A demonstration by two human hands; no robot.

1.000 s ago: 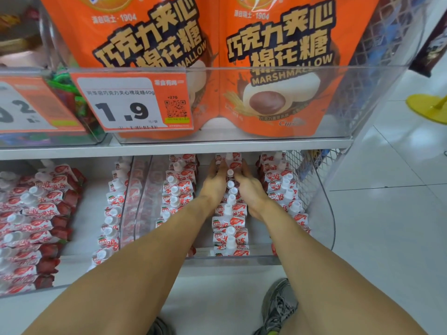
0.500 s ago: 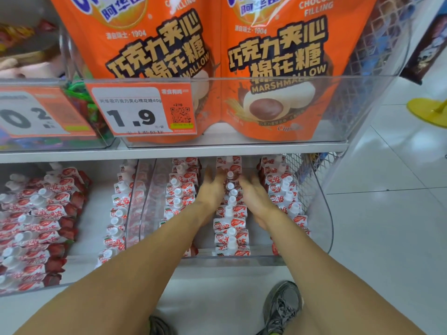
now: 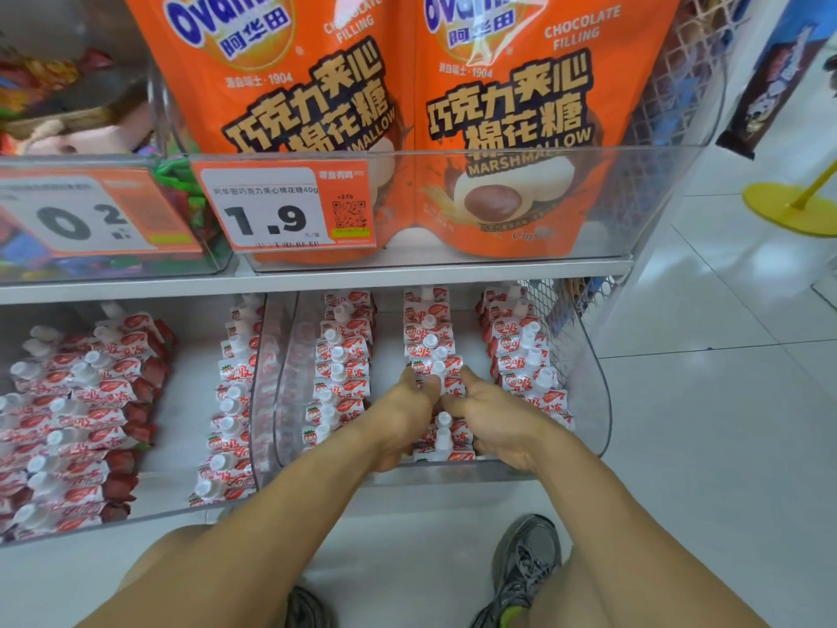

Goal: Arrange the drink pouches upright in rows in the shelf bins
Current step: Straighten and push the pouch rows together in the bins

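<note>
Red-and-white drink pouches with white caps stand in three rows inside a clear bin (image 3: 589,401) on the lower shelf. My left hand (image 3: 401,417) and right hand (image 3: 496,417) flank the middle row (image 3: 428,344) near the bin's front. Thumbs point forward, and curled fingers pinch a pouch in that row from both sides. The left row (image 3: 339,355) and right row (image 3: 521,351) stand apart from my hands. The left-hand bin holds one upright pouch row (image 3: 231,401) and several pouches lying tilted (image 3: 81,410).
Orange marshmallow bags (image 3: 498,106) fill a clear bin on the upper shelf, behind a 1.9 price tag (image 3: 285,206). Wire mesh (image 3: 561,319) closes the shelf's right side. My shoe (image 3: 525,568) rests on the white tile floor; a yellow stand base (image 3: 792,210) sits at right.
Both hands slid back along the middle row from deep in the bin toward its front. Their fingers went from stretched flat beside the row to curled on a pouch.
</note>
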